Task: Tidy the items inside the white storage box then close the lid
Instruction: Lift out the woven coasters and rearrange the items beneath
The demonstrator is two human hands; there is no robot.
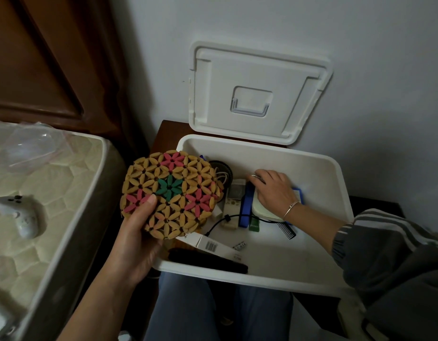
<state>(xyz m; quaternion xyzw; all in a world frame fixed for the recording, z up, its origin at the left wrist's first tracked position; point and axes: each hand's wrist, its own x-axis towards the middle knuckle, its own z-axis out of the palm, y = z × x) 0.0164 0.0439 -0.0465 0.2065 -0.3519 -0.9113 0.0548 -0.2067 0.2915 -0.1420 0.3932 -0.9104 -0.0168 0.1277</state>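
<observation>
The white storage box [341, 193] sits open before me, its lid [257, 70] leaning upright against the wall behind. My left hand [136, 239] grips a round wooden flower-pattern mat [171, 193] above the box's left rim. My right hand [274, 190] rests inside the box on a flat white device [262, 212] lying on a blue-edged item [245, 207]. Beside these lie a white remote [234, 200], a black cable [218, 222], a black comb [287, 230], a white carton with a barcode [213, 246] and a long black object [208, 260].
A mattress [53, 193] stands to the left with a white game controller [23, 214] and clear plastic [33, 143] on it. Dark wooden furniture [40, 57] rises at the back left. My knees [213, 313] are under the box's near edge.
</observation>
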